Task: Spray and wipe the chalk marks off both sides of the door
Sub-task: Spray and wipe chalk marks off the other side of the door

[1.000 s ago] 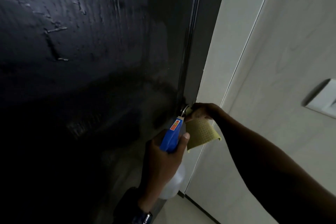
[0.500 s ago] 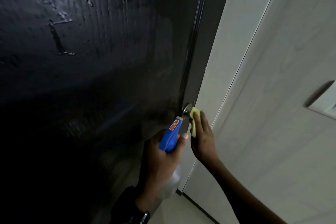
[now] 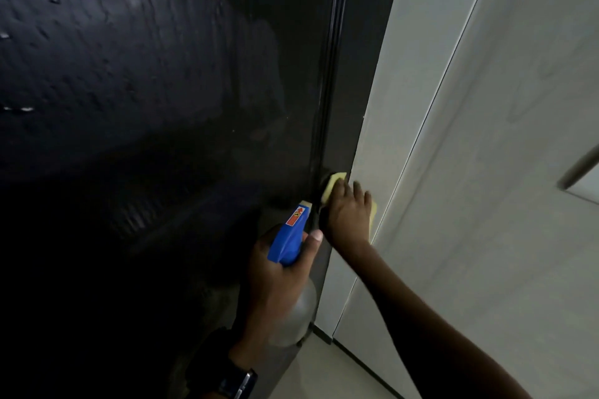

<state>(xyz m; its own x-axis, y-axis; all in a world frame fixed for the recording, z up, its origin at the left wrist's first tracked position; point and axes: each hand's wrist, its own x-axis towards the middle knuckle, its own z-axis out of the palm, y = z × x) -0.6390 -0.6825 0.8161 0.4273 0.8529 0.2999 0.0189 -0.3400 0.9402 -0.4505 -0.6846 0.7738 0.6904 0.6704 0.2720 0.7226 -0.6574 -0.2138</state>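
Bare forearms; a dark wristwatch (image 3: 235,381) on the left wrist.

A dark, glossy door (image 3: 162,107) is seen at a steep angle, its face streaked with faint pale marks (image 3: 19,108) at the upper left; a spray bottle (image 3: 288,240) with a blue head and cloudy clear body is held upright just beside the door's edge; a yellow cloth (image 3: 334,183) is pressed flat against that edge, above the bottle.

Pale floor (image 3: 327,372) below dark door (image 3: 162,107)
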